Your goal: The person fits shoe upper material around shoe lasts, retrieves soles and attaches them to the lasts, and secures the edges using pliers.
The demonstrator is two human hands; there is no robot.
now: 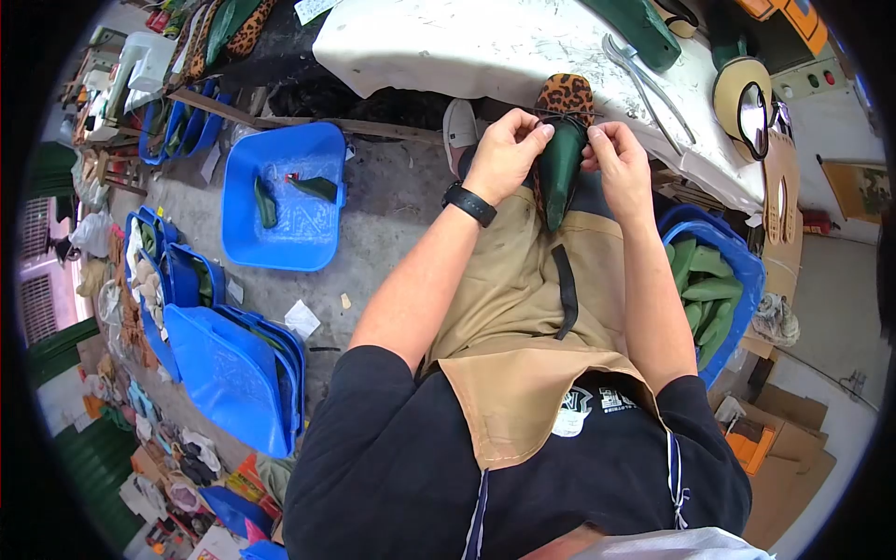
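Note:
A green shoe last [562,173] rests between my knees, its narrow toe end toward me. Leopard-print material [566,91] covers its far end. Across the last, where the print meets the green, runs a thin dark strip [567,116]. My left hand [511,154] is closed, pinching the strip at the left side of the last. On the other side, my right hand [617,161] is closed too, with thumb and finger at the strip's right end. The fingertips hide the strip's exact ends. A tan apron [523,280] covers my lap.
Pincers [644,89] lie on the white-covered bench [448,47] ahead. A blue bin [285,245] with a few green lasts stands on the floor at left. Another blue bin [744,308], full of green lasts [705,289], is by my right side. Stacked blue bins [224,373] stand lower left.

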